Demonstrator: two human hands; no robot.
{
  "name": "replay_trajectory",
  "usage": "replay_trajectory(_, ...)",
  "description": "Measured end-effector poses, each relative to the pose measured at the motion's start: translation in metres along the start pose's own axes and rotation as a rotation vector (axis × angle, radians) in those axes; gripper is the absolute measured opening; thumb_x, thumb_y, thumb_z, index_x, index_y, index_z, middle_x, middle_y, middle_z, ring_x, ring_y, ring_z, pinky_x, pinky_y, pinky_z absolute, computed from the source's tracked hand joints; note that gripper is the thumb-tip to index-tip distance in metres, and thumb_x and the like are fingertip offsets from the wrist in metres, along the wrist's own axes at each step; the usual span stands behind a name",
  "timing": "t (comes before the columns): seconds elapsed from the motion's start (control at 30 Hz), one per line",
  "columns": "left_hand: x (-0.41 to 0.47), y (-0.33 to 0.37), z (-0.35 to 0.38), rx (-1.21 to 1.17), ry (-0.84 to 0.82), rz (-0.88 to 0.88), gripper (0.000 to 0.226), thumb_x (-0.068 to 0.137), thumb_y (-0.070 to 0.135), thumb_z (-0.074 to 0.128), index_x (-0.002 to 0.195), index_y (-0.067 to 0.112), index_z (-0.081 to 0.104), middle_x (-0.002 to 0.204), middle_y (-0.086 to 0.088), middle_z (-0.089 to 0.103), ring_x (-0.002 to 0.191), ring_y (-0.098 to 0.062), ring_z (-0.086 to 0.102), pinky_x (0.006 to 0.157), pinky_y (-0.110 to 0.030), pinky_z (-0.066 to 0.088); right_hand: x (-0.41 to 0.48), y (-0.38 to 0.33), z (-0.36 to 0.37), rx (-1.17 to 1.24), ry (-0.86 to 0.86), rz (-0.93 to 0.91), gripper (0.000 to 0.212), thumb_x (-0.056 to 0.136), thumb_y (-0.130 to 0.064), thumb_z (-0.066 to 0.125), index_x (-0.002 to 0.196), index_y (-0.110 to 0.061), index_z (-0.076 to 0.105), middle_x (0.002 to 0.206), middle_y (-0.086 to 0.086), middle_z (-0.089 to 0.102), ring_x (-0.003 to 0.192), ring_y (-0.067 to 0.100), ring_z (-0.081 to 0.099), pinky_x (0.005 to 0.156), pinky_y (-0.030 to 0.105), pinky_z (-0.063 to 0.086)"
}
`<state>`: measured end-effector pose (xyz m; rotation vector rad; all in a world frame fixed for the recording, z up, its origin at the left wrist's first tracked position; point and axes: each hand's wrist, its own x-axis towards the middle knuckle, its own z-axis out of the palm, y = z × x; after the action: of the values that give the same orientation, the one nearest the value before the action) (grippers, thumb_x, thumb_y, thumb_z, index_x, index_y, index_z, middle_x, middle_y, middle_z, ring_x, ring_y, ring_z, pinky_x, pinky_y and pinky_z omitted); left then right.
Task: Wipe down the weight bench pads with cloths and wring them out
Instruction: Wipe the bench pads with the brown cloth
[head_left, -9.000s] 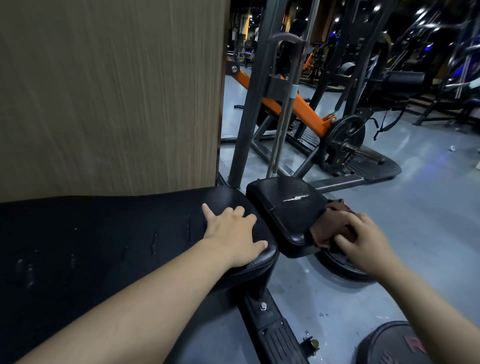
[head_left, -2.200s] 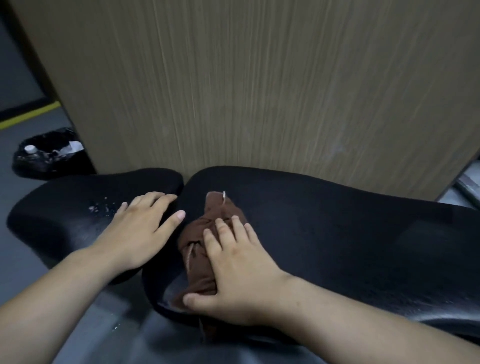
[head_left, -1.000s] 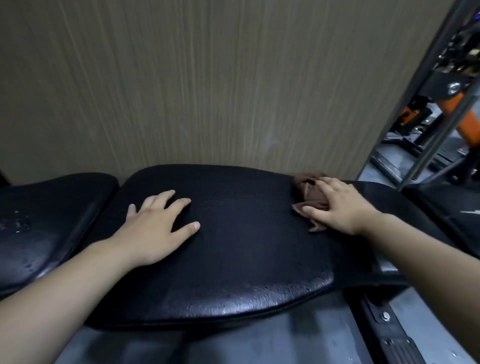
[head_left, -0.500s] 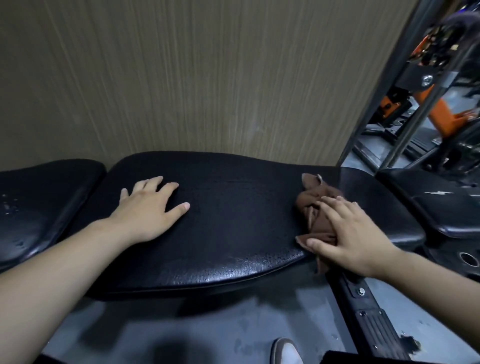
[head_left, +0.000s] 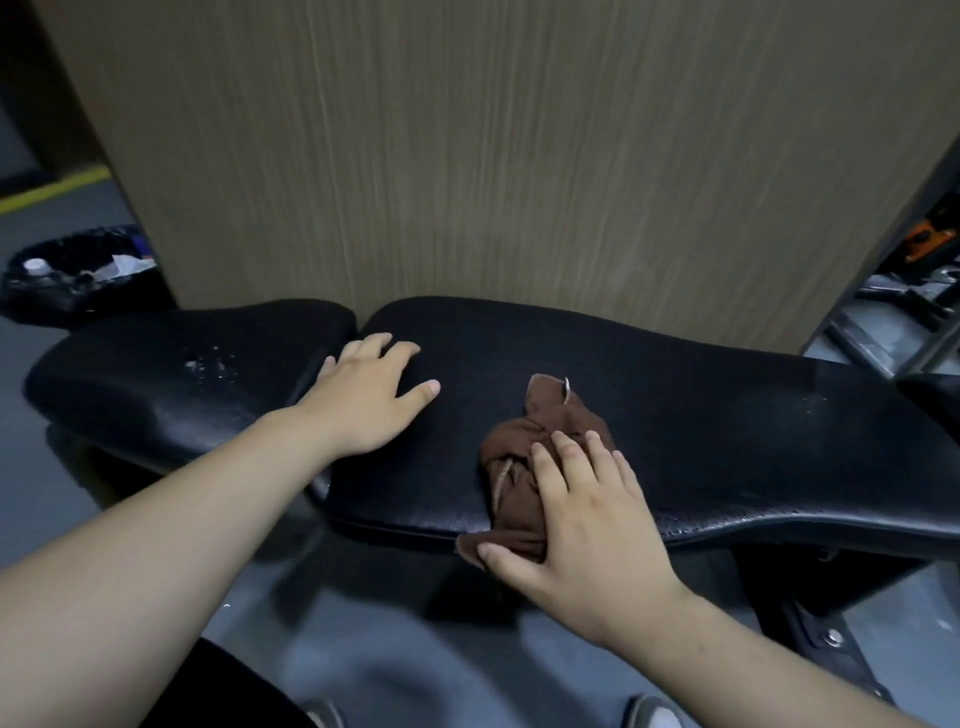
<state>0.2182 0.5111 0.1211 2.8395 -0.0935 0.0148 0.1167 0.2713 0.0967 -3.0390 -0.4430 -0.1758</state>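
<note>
Crumpled brown cloth (head_left: 535, 462) lies bunched on the near edge of the glossy, grainy black bench pad (head_left: 701, 415), pinned under the flat, unclenched right hand (head_left: 582, 525), while the left hand (head_left: 363, 400) rests spread beyond, before a wood-grain panel (head_left: 519, 156).

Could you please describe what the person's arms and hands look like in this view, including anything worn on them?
Both forearms are bare up to the picture's edge: no sleeves are in view. The left hand and the right hand wear no gloves, and no rings, watch or wristbands show. The fingers have short, unpainted nails. No markings are visible on either arm.
</note>
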Motion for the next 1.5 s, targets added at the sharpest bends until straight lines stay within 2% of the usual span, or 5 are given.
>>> replay_trajectory(0.5, -0.02, -0.058, -0.023, 0.093, 0.062, -0.135, 0.065, 0.094, 0.065, 0.031, 0.15, 0.031, 0.032, 0.161, -0.001, 0.023, 0.148, -0.024, 0.016, 0.117, -0.058, 0.017, 0.133, -0.085, 0.003, 0.056, -0.227, -0.178, 0.11, 0.079, -0.085, 0.034, 0.157, -0.012, 0.007, 0.164, 0.019, 0.003, 0.149, 0.043, -0.007, 0.12, 0.056, -0.001)
replay_trajectory(0.83, 0.005, -0.056, -0.023, 0.061, 0.08, -0.139, 0.066, 0.093, 0.065, 0.029, 0.151, 0.033, 0.028, 0.162, 0.002, 0.021, 0.149, -0.018, 0.012, 0.12, -0.053, 0.016, 0.261, -0.088, 0.019, 0.052, -0.204, -0.284, 0.101, 0.083, -0.08, 0.039, 0.157, -0.016, 0.015, 0.164, 0.012, 0.012, 0.15, 0.037, 0.002, 0.122, 0.051, 0.005)
replay_trajectory(1.0, 0.019, -0.05, -0.021, 0.086, 0.068, -0.138, 0.074, 0.088, 0.07, 0.019, 0.153, 0.034, 0.023, 0.162, 0.005, 0.017, 0.149, -0.015, 0.009, 0.121, -0.05, 0.014, 0.302, -0.087, 0.023, 0.059, -0.146, -0.325, 0.092, 0.078, -0.081, 0.043, 0.144, -0.017, 0.04, 0.147, 0.009, 0.039, 0.136, 0.033, 0.03, 0.114, 0.049, 0.025)
replay_trajectory(1.17, 0.028, -0.035, -0.016, 0.087, 0.061, -0.091, 0.092, 0.072, 0.078, -0.002, 0.152, 0.037, 0.021, 0.162, 0.007, 0.016, 0.149, -0.014, 0.007, 0.121, -0.049, 0.012, 0.319, -0.056, 0.019, 0.06, -0.163, -0.27, 0.097, 0.076, -0.084, 0.042, 0.148, -0.019, 0.036, 0.147, 0.008, 0.04, 0.134, 0.032, 0.036, 0.109, 0.049, 0.034)
replay_trajectory(1.5, 0.042, 0.027, 0.001, 0.089, -0.034, 0.033, 0.068, 0.094, 0.067, 0.023, 0.154, 0.036, 0.017, 0.163, 0.006, 0.012, 0.15, -0.014, 0.006, 0.122, -0.049, 0.011, 0.287, 0.057, 0.013, 0.067, -0.119, -0.151, 0.094, 0.078, -0.081, 0.044, 0.15, -0.023, 0.031, 0.148, 0.003, 0.039, 0.136, 0.027, 0.035, 0.108, 0.048, 0.034)
